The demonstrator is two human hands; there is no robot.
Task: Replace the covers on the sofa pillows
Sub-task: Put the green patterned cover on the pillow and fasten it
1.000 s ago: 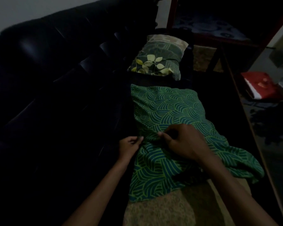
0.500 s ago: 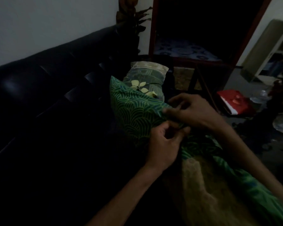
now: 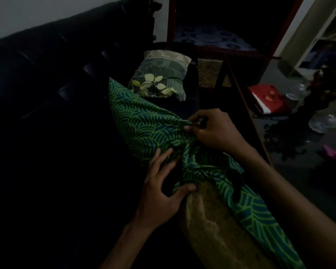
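A pillow in a green cover with a leaf-scale pattern (image 3: pixel 144 129) stands tilted on the black sofa (image 3: pixel 47 94). The cover is bunched near its middle, and a bare brownish pillow (image 3: pixel 217 226) shows below the bunched cloth. My right hand (image 3: pixel 213 131) pinches a fold of the green cover at its upper edge. My left hand (image 3: pixel 161 189) grips the bunched cover lower down, thumb hooked under the cloth and fingers lying on it. A second pillow with pale leaves (image 3: pixel 161 78) lies further back on the seat.
The room is dim. A dark wooden table edge (image 3: pixel 246 113) runs along the right of the sofa. A red box (image 3: pixel 268 100), glassware (image 3: pixel 322 123) and dark clutter lie on the floor to the right. A red-framed bed (image 3: pixel 211 39) stands behind.
The green-covered pillow went from lying flat to raised on end. My left hand has dropped from beside my right hand to the bunched cloth lower down. The view has tilted slightly.
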